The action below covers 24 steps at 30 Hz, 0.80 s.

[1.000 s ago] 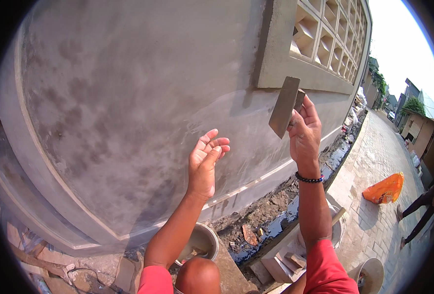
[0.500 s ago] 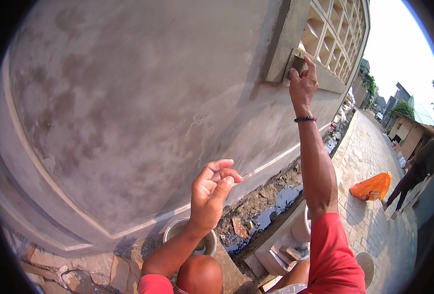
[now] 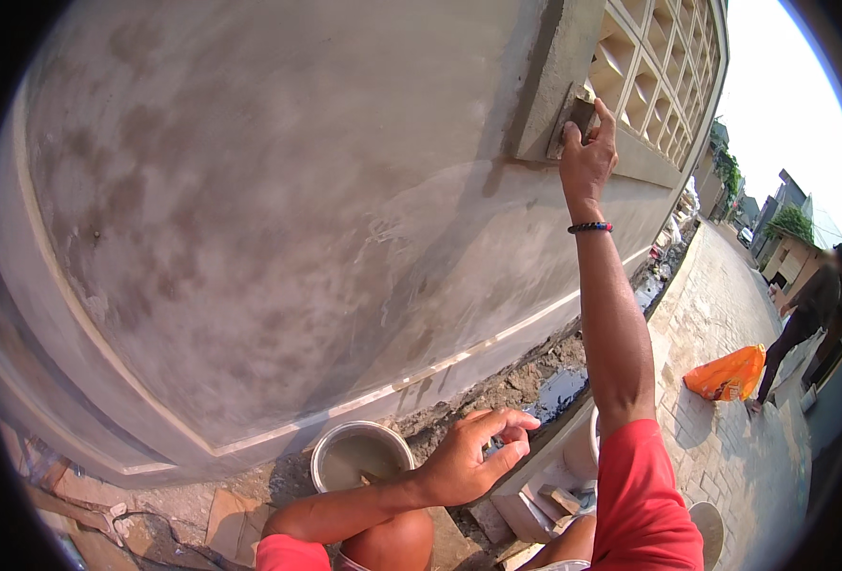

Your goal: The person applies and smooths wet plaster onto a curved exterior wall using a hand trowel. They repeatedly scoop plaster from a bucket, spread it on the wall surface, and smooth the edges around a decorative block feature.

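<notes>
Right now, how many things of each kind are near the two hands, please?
Trowel, held in right hand: 1
Metal bucket, near left hand: 1
Orange bag: 1
Bracelet: 1
Total: 4

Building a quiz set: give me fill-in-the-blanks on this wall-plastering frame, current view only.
1. The right hand presses a trowel against the frame of the lattice ____.
2. The left hand is empty and hovers beside a round ____.
3. On the right wrist sits a beaded ____.
4. On the paved ground to the right lies a bag of ____ colour.

Missing words: window; bucket; bracelet; orange
</notes>
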Each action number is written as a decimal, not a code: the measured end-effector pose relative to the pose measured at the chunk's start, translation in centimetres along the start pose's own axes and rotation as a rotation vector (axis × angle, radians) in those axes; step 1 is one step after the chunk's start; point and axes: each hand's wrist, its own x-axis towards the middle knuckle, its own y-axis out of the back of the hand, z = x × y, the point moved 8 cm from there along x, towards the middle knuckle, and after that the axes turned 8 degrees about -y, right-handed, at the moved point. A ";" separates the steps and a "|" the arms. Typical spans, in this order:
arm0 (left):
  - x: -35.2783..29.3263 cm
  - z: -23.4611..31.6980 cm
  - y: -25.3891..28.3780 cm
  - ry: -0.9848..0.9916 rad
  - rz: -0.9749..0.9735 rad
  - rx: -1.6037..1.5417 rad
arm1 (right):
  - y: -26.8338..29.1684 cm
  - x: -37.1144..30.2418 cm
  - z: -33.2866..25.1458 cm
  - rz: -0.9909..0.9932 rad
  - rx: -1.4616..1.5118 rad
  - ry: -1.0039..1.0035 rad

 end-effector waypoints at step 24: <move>0.0 -1.4 0.1 -0.083 -0.120 0.112 | -0.8 2.2 -19.5 -0.841 -0.525 1.447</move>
